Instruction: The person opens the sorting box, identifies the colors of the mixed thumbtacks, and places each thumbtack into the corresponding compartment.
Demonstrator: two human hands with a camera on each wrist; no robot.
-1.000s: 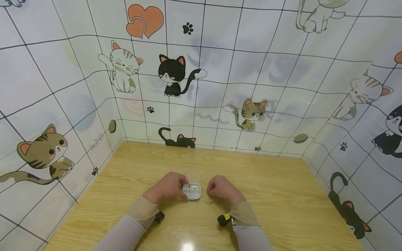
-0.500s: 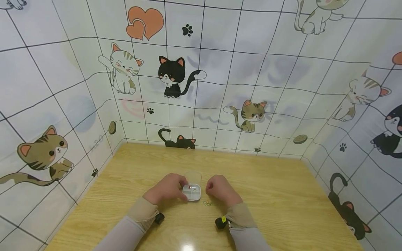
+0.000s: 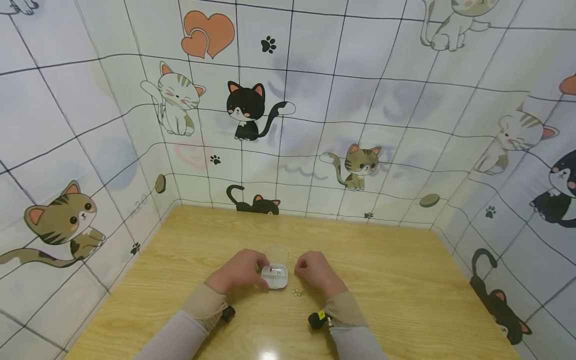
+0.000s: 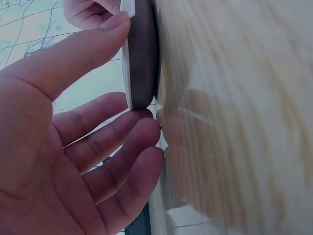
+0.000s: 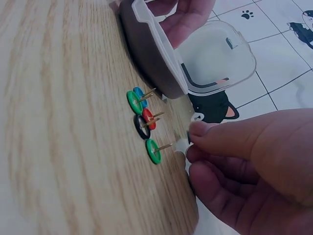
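Note:
A small pill box [image 3: 274,283] with a white divided inside and a dark outer shell [image 5: 146,49] stands on the table, its clear lid [image 5: 220,58] raised. My left hand [image 3: 240,271] grips its left side between thumb and fingers. Inside lie a red-rimmed thumbtack and another small ring-like piece, seen small in the head view. Right of the box, my right hand [image 3: 316,273] has thumb and forefinger pinched together around a small dark-edged thing, apparently a thumbtack, mostly hidden. Below that hand several loose thumbtacks [image 5: 154,151], with green, blue, red and black rims, lie points up.
The wooden table [image 3: 382,280] extends around both hands. A cat-printed cloth [image 3: 306,90] hangs behind it and along both sides. Each wrist carries a small black camera [image 3: 317,320].
The right hand has shifted very slightly left and then stayed still. The left hand keeps hold of the pill box. The head view has tilted slightly.

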